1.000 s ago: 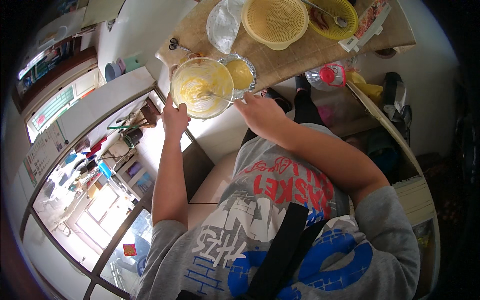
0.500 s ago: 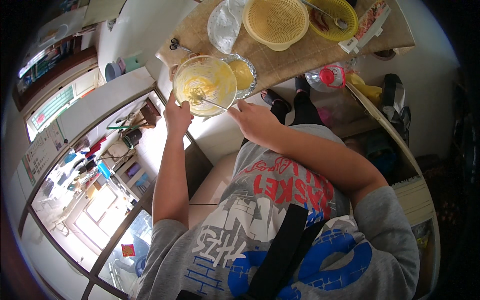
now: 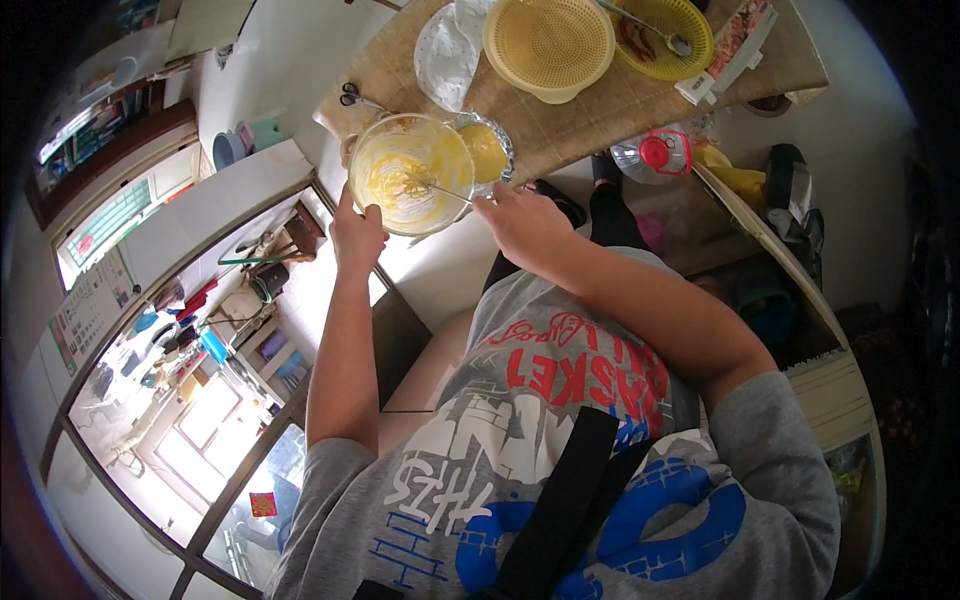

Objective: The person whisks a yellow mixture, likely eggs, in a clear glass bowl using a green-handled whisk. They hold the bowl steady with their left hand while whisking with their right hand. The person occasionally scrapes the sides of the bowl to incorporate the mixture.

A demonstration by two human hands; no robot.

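A clear bowl [image 3: 396, 153], smeared with pale yellow mixture, is gripped at its lower left by my left hand [image 3: 356, 236], with fingers round its side. My right hand [image 3: 527, 226] is closed on the handle of a metal whisk [image 3: 418, 184], whose wire head rests in the mixture at the bowl's middle. Just right of the bowl, and partly behind it, is a foil-rimmed container [image 3: 487, 151] of smooth yellow batter or cream.
On the table [image 3: 540, 130] lie scissors [image 3: 352, 95], a white bag [image 3: 445, 50], a cream colander [image 3: 548, 42], a yellow basket [image 3: 665, 60] with utensils and a long box [image 3: 735, 50]. A red-lidded plastic jug [image 3: 650, 153] is below the table edge. A glazed partition [image 3: 180, 530] stands left.
My right hand has moved down-left, then back up and right, shifting the whisk within the bowl. My left hand and the bowl have shifted slightly rightward.
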